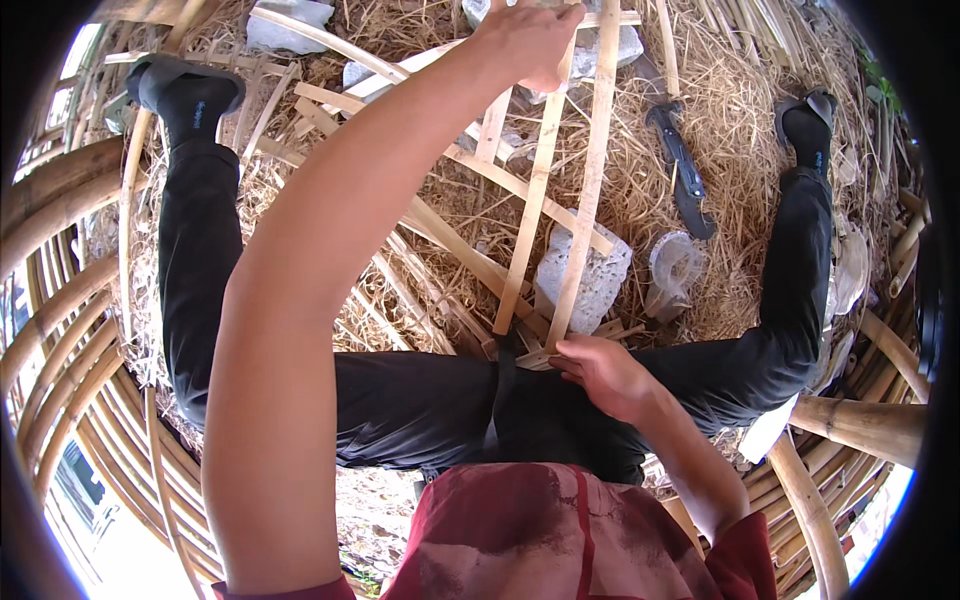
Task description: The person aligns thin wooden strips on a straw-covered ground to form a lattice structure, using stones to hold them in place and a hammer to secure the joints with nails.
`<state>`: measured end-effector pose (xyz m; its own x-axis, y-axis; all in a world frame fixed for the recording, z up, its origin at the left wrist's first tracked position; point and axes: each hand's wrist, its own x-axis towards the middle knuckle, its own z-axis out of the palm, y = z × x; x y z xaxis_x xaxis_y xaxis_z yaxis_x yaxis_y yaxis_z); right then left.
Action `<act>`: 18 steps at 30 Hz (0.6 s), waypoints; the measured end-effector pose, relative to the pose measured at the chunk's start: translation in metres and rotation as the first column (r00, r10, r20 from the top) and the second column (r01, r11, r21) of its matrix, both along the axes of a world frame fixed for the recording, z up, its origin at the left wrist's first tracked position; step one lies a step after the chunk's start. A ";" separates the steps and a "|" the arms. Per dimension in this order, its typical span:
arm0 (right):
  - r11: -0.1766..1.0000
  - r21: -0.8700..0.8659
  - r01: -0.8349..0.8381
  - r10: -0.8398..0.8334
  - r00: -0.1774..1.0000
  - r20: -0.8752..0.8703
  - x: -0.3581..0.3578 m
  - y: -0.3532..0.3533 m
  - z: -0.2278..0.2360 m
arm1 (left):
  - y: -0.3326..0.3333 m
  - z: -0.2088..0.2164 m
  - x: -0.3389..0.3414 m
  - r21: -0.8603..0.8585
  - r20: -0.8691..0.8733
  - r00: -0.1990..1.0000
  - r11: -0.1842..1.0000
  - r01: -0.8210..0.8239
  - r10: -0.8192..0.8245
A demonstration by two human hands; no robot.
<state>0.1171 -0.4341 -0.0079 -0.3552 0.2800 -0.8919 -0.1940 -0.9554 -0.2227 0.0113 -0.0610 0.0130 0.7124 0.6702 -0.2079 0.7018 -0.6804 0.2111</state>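
Straw covers the ground; on it lie loose pale strips and, nearer its right edge, a rough stone, clear plastic cup and dark tool.

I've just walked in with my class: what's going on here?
A seated person is working among thin wooden strips. Their right hand is at the near end of one strip, which passes over a pale stone. The left hand reaches to the strips' far end; its grip is unclear. A dark tool lies on the straw.
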 end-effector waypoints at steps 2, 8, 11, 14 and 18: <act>0.962 -0.143 0.233 -0.229 0.972 0.045 -0.008 -0.002 0.001 | -0.003 -0.005 0.002 -0.007 -0.014 1.000 1.000 0.001 -0.001; 0.968 -0.072 0.239 -0.236 0.971 0.046 -0.027 -0.008 -0.011 | 0.000 0.003 0.006 -0.037 -0.072 0.997 0.999 0.002 -0.005; 0.989 -0.080 0.125 -0.115 0.986 0.122 -0.033 0.001 -0.008 | -0.002 0.000 0.002 0.037 -0.086 0.996 0.999 0.020 -0.017; 0.998 -0.064 0.019 -0.012 0.994 0.107 -0.035 0.008 -0.011 | -0.006 0.002 -0.002 0.089 -0.101 0.995 0.995 0.034 -0.025; 0.981 -0.134 0.142 -0.150 0.987 -0.055 -0.020 -0.006 -0.030 | 0.004 -0.029 0.010 0.229 -0.111 0.994 0.973 0.033 -0.008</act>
<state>0.0967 -0.4399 -0.0379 -0.3772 0.2171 -0.9004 -0.3437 -0.9355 -0.0816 0.0212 -0.0566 -0.0159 0.7080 0.6947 -0.1270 0.6974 -0.7161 -0.0296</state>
